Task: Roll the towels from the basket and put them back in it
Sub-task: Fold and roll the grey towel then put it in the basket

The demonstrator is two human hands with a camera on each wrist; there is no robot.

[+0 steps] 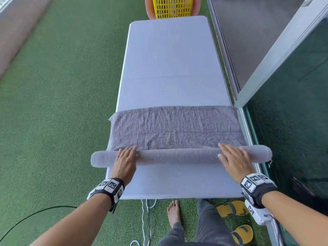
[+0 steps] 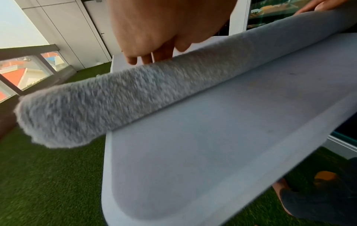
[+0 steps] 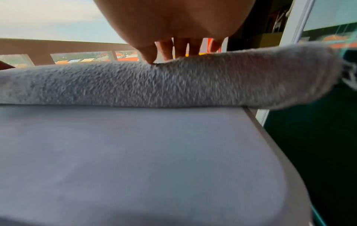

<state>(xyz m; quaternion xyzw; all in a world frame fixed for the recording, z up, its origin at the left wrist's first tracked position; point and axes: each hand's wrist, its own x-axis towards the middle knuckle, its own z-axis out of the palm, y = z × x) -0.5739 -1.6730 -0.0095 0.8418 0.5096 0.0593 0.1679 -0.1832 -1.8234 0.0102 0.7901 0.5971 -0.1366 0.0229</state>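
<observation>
Head view: both hands flat, fingers straight, left hand (image 1: 126,161) and right hand (image 1: 232,158) pressing a half-rolled fuzzy grey terry towel (image 1: 174,129) across a smooth white rectangular table (image 1: 168,59); yellow slotted plastic basket (image 1: 173,7) beyond the far end.
Left wrist view: nubbly roll end (image 2: 63,116) overhangs the table edge.
Right wrist view: fingertips (image 3: 168,52) rest atop the roll.

Soft, even daylight on my head cam, no hard shadows, and the table (image 1: 170,55) reads a flat pale grey with straight lines bowing toward the frame edges. Both wrist cams are smeary: the towel (image 2: 119,97) pile is motion-blurred, and the palms up top sit dark and out of focus against bright sky.
</observation>
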